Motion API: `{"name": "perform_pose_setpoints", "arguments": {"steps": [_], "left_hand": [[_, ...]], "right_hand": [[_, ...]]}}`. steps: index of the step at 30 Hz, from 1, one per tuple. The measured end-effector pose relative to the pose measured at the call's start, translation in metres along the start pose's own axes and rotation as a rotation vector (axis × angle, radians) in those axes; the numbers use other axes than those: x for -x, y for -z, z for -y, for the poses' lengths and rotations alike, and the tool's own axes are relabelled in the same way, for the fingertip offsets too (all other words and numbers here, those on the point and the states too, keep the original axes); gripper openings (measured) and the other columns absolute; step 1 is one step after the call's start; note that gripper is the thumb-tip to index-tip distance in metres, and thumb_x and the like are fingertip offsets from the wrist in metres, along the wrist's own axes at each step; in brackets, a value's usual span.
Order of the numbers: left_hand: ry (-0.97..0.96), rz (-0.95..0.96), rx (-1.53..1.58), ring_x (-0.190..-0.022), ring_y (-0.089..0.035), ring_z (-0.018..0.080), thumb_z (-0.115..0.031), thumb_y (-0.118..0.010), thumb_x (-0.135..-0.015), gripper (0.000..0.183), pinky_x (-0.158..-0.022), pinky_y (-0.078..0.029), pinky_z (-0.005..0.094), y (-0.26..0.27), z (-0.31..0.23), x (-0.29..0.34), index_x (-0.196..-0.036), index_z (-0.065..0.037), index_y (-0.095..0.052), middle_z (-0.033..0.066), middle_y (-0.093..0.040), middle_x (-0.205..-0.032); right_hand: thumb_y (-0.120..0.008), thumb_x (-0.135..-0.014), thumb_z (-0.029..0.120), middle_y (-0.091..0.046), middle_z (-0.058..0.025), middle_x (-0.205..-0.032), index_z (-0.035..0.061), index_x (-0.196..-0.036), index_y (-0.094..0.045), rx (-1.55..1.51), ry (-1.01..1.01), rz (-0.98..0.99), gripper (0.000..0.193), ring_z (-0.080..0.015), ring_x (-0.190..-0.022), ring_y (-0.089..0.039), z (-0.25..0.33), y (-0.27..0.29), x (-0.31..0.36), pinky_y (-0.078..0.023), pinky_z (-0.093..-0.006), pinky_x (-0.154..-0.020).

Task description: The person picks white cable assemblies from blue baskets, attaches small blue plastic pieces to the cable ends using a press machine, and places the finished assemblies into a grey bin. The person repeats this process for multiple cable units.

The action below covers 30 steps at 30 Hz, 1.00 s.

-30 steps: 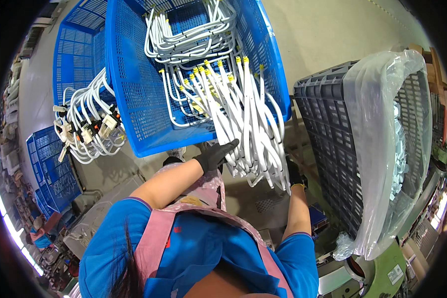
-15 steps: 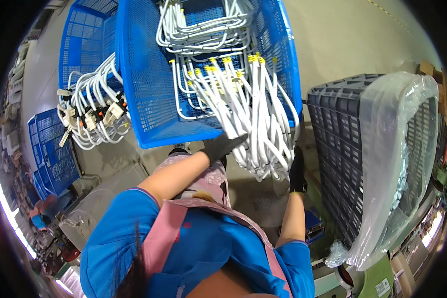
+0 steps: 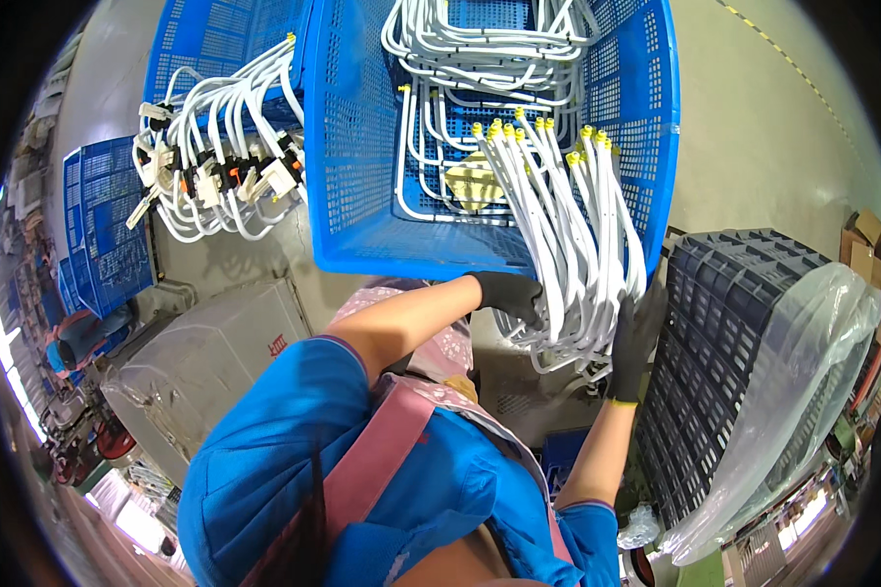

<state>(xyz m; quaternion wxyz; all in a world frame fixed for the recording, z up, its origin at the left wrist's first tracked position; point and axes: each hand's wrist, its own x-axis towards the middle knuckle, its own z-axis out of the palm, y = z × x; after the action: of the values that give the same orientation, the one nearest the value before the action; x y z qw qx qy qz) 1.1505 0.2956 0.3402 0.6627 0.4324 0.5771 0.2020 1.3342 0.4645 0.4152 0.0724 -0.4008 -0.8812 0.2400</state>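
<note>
A bundle of bent white tubes (image 3: 568, 245) with yellow caps slants over the near right edge of a large blue basket (image 3: 362, 265). Its capped ends lie over the basket and fan apart, while the bends hang outside the rim. My left hand (image 3: 509, 295), in a black glove, curls its fingers round the left side of the bends. On the right side, my right hand (image 3: 636, 342), gloved in black too, presses its fingers up along the tubes. Some fingertips of both hands are hidden. More white bent tubes (image 3: 489, 49) are stacked deeper in the basket.
Left, a second blue basket (image 3: 181, 44) holds white tubes with connectors (image 3: 220, 176) hanging over its edge. A dark grey crate (image 3: 705, 342) draped with clear plastic (image 3: 783, 382) stands close at right. A grey metal box (image 3: 206, 362) and another blue basket (image 3: 117, 215) are at left.
The whole view has shifted, so baskets and crate sit farther right. The tubes' capped ends have spread into separate groups. My left hand's fingers have curled in more at the bends.
</note>
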Motion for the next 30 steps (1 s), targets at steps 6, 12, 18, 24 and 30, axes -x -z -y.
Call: {"name": "perform_pose_setpoints", "arguments": {"steps": [6, 12, 18, 24, 30], "left_hand": [[-0.032, 0.215, 0.465, -0.076, -0.059, 0.0154, -0.02, -0.06, -0.084, 0.021, -0.069, -0.048, 0.0291, 0.063, 0.097, 0.04, -0.096, -0.003, -0.062, 0.0057, -0.064, -0.085], [0.226, -0.258, -0.344, -0.082, -0.062, 0.0367, -0.019, -0.048, -0.085, 0.022, -0.076, -0.048, 0.0468, 0.123, 0.252, 0.01, -0.094, -0.002, -0.06, 0.0183, -0.065, -0.085], [0.261, -0.65, -0.734, -0.111, -0.049, 0.0347, -0.025, -0.052, -0.084, 0.039, -0.096, -0.034, 0.0463, 0.156, 0.347, -0.097, -0.118, -0.004, -0.052, 0.0214, -0.048, -0.126], [0.021, -0.867, -0.735, -0.113, -0.051, 0.0322, -0.04, -0.063, -0.08, 0.061, -0.093, -0.04, 0.0419, 0.201, 0.399, -0.195, -0.124, -0.002, -0.045, 0.0177, -0.051, -0.124], [0.601, -0.356, -0.249, -0.088, -0.064, 0.0313, -0.069, -0.03, -0.087, 0.068, -0.084, -0.048, 0.0465, 0.229, 0.397, -0.233, -0.101, -0.013, -0.066, 0.0129, -0.067, -0.095]], "right_hand": [[-0.067, -0.082, 0.043, -0.025, -0.0332, -0.143, 0.005, -0.142, -0.029, 0.13, -0.305, 0.24, 0.081, -0.0459, -0.133, -0.024, -0.017, -0.053, -0.077, -0.027, -0.0475, -0.108], [-0.061, -0.086, 0.042, -0.015, -0.0311, -0.147, 0.0109, -0.145, -0.025, 0.193, -0.223, 0.212, 0.076, -0.046, -0.136, -0.019, -0.033, -0.061, -0.07, -0.023, -0.0528, -0.108], [-0.062, -0.086, 0.03, -0.017, -0.0281, -0.148, 0.0071, -0.142, -0.033, 0.28, -0.256, 0.258, 0.067, -0.0431, -0.138, -0.016, -0.019, -0.061, -0.081, -0.019, -0.0499, -0.11], [-0.06, -0.086, 0.044, -0.012, -0.0254, -0.148, 0.0076, -0.139, -0.04, 0.344, -0.38, 0.293, 0.068, -0.0402, -0.133, -0.028, -0.021, -0.07, -0.089, -0.032, -0.0513, -0.105], [-0.041, -0.091, 0.057, -0.041, -0.0139, -0.14, 0.0178, -0.135, -0.045, 0.59, -0.167, 0.399, 0.058, -0.0486, -0.135, -0.017, -0.02, -0.072, -0.098, -0.019, -0.0632, -0.107]]}}
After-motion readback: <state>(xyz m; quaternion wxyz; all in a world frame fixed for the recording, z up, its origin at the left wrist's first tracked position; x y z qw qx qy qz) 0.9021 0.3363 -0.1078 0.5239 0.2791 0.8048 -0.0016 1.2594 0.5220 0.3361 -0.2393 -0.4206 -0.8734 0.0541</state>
